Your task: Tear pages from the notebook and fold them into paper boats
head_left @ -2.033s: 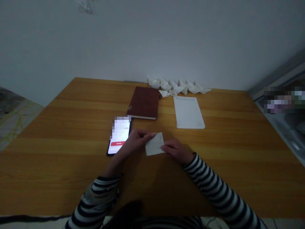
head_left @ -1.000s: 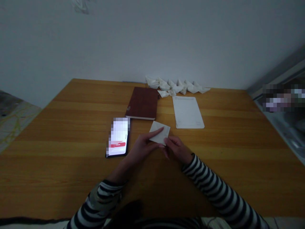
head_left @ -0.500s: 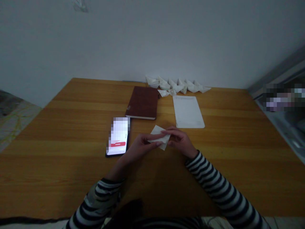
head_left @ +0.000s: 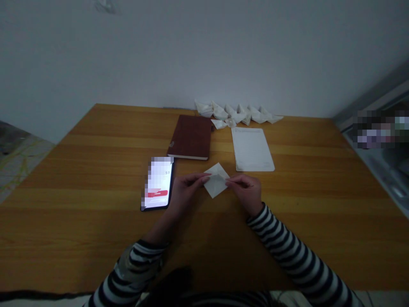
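Note:
Between my hands is a small folded piece of white paper (head_left: 217,183), diamond-shaped from above, with a crease across its middle. My left hand (head_left: 187,189) pinches its left corner between thumb and index finger. At the opposite corner, my right hand (head_left: 246,189) grips the paper the same way. The paper is over the wooden table; whether it touches the surface I cannot tell. Just left of my left hand lies a phone (head_left: 158,183) with a lit screen.
A brown notebook (head_left: 191,136) lies beyond my left hand, and a lined white pad (head_left: 253,149) beyond my right. Several folded paper boats (head_left: 238,114) stand along the wall at the back of the wooden table (head_left: 79,170).
My fingers have drawn apart to the paper's left and right corners. Its face, partly covered by my left fingers before, now shows as a flat diamond.

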Tool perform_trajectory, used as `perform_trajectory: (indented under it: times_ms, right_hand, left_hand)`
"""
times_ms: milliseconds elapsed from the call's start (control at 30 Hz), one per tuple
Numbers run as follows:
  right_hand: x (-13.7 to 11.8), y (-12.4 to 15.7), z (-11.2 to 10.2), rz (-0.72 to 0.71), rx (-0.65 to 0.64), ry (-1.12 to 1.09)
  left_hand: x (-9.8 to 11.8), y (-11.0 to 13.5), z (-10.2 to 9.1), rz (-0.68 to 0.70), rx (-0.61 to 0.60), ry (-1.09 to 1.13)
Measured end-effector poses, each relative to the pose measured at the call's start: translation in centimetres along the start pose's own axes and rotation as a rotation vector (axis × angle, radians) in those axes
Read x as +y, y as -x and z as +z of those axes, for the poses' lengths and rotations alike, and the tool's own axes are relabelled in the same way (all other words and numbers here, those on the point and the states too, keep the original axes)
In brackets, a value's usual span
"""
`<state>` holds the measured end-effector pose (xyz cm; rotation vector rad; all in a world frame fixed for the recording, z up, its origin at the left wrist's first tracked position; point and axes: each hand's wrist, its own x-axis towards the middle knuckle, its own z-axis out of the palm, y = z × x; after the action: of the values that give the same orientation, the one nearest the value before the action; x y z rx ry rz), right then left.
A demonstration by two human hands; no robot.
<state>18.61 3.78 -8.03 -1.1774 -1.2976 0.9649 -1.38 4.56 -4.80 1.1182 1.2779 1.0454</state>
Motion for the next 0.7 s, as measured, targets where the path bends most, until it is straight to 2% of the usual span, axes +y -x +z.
perform_trajectory:
  times_ms: [167,400,567,700]
  right_hand:
    - [-0.2,0.5,0.5,0.077,0.012,-0.066]
    - [-0.3,0.3,-0.1,0.100,-0.059,-0.063]
    - [-0.2,0.3,-0.3,0.129,-0.101,-0.081]
    - [-0.2,0.5,0.0,0.113,-0.083,-0.092]
  left_hand:
    - [-0.5,-0.2,0.1,-0.085,0.087,0.100]
    - [-0.1,-0.5,-0.9,-0.094,-0.037,0.085]
    - [-0.3,-0.4,-0.6,-0.035,0.017,0.101]
    - [-0.5,-0.3,-0.1,-0.051,0.057,0.098]
